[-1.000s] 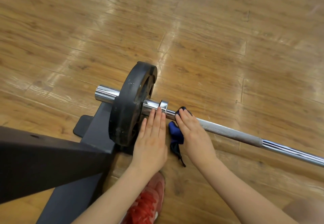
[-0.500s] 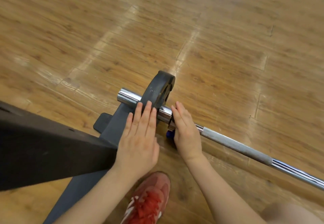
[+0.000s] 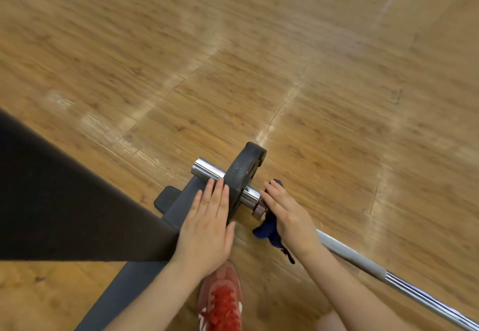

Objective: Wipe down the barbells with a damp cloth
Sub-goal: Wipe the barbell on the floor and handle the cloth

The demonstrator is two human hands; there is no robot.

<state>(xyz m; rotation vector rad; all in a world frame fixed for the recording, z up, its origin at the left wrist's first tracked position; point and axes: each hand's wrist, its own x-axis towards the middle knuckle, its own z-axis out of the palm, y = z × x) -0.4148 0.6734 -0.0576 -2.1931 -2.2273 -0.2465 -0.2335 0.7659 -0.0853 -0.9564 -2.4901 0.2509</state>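
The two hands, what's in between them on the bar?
In the head view, between the left hand and the right hand sit the black weight plate and a short shiny stretch of barbell.

A gym is shown. A barbell (image 3: 350,255) with a chromed sleeve and a black plate (image 3: 242,180) is laid across a wide wood-plank floor (image 3: 181,58), and the dark steel frame (image 3: 77,201) of a rack or machine is seen beside it, its foot set on the planks. A red trainer (image 3: 220,302) is worn.
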